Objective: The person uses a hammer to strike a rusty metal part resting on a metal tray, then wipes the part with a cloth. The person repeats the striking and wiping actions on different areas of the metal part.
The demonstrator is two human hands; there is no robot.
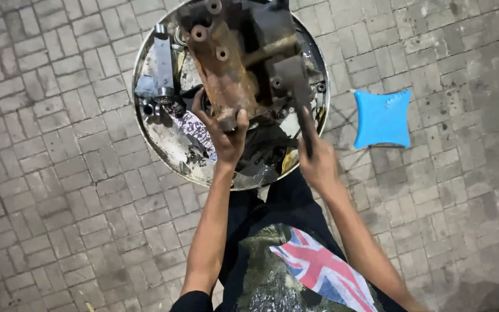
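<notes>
Over a round metal tray (145, 69), hands grip rusty casting (226, 75) and dark tool (304, 130).

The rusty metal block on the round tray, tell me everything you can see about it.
The rusty metal block is a heavy, brown-orange casting with several round bored holes along its upper face and darker, greasy parts joined on its right. It lies slanted over the round metal tray. The left hand grips its lower end; the right hand holds a dark tool against its right side.
</notes>
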